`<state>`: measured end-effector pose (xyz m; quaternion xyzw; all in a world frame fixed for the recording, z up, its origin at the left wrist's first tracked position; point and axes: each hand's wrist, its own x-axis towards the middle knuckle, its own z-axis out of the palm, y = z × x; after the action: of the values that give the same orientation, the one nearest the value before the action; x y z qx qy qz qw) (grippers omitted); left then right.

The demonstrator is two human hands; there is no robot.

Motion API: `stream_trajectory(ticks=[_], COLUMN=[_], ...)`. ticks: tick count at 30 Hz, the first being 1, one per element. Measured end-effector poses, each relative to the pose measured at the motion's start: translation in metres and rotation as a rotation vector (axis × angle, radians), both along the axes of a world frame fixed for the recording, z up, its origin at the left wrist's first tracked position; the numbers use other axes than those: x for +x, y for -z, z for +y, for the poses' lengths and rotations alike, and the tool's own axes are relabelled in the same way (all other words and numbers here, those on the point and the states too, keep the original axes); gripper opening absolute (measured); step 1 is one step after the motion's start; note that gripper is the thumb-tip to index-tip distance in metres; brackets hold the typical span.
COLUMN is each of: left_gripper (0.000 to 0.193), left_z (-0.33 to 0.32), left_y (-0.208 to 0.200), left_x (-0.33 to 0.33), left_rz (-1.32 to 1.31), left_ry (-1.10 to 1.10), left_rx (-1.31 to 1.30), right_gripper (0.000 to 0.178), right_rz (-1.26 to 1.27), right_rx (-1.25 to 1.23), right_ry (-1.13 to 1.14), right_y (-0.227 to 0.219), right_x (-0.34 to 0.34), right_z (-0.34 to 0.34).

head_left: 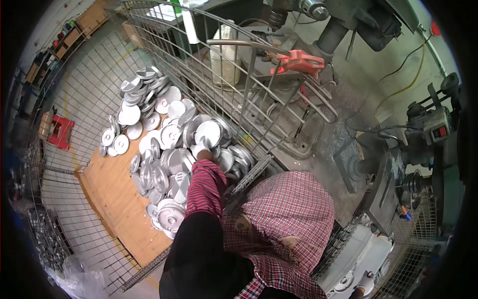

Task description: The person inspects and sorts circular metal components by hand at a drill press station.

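White-gloved, the right hand (367,283) sits at the near right beside silver discs (344,283); the left hand (201,147) touches the heaped discs (172,164) inside the wire cage (144,270). I cannot tell whether either grasps one. Bare board (113,204) lies open left of them, edged by mesh. The far white strip (190,27) is too small to read.

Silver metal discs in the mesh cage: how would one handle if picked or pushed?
The silver metal discs are probably stiff, judging by their solid-looking metal rims and hubs. Neighbours may slide when one is pulled, since they lie loosely piled at odd tilts. On edge, one could roll, given the round outline.
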<state>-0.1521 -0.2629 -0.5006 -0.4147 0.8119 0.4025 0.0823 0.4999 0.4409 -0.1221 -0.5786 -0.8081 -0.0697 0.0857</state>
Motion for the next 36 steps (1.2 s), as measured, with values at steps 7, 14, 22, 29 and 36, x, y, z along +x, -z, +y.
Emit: stream_trajectory(ticks=[7,14,22,29,36], left_gripper=[0.061,0.022,0.025,0.02,0.019], left_z=[0.0,-0.013,0.155,0.356,0.379], left_y=[0.001,-0.121,-0.342,-0.433,-0.426], left_x=[-0.018,0.048,0.14,0.154,0.142], left_rz=[-0.104,0.293,1.013,0.158,0.574], left_ry=[-0.131,0.221,0.924,0.621,0.977], left_rx=[0.842,0.228,1.051,1.826,1.468], right_gripper=[0.033,0.03,0.027,0.032,0.032], right_rz=[-0.028,0.274,1.283,1.807,2.061], right_rx=[0.089,0.099,0.038,-0.455,-0.532], right_ry=[-0.02,-0.205,-0.714,-0.784,-0.849], right_y=[-0.096,-0.119,-0.202,-0.19,-0.192], right_x=[-0.11,-0.204,-0.291,-0.343,-0.368], right_z=[-0.029,-0.036,-0.149,-0.201,-0.21])
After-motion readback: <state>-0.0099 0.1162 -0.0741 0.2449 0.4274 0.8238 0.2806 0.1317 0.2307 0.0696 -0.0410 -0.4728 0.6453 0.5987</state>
